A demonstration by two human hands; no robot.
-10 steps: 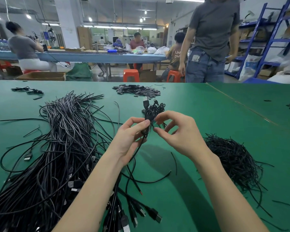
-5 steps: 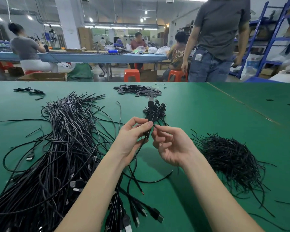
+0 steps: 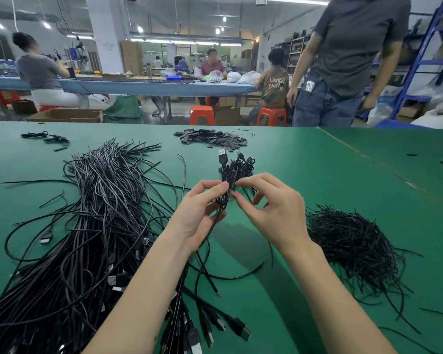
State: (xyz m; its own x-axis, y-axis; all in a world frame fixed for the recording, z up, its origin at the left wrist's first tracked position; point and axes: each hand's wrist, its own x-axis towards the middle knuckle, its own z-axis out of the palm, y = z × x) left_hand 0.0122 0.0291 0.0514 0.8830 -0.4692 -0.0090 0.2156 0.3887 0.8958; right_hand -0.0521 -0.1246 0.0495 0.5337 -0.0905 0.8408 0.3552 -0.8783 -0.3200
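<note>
- The coiled cable (image 3: 237,169) is a small black bundle of thin wire wound into tight loops, with a USB plug (image 3: 223,152) sticking up from its top left and a smaller plug just beside it
- It is held up over the middle of the counter (image 3: 317,180), between the two hands, and its loose tail hangs down past the left palm
- The left hand (image 3: 198,215) holds the lower part of the bundle: its grip is thumb and forefinger pressed on the wire, the other fingers curled behind it
- The right hand (image 3: 271,213) meets it from the other side: its grip pinches the waist of the bundle with the tips of thumb and forefinger, the other fingers loosely bent
- The counter is covered in green cloth; a big heap of long black cables (image 3: 87,226) lies to the left, a tangle of thin black ties (image 3: 351,241) to the right, and a pile of flat dark pieces (image 3: 212,140) at the far edge
- Beyond it the room is a workshop: a person in a grey shirt (image 3: 353,47) stands close by, others sit on orange stools (image 3: 202,114) at a long blue table (image 3: 138,86), and blue shelves (image 3: 425,60) stand on the right
</note>
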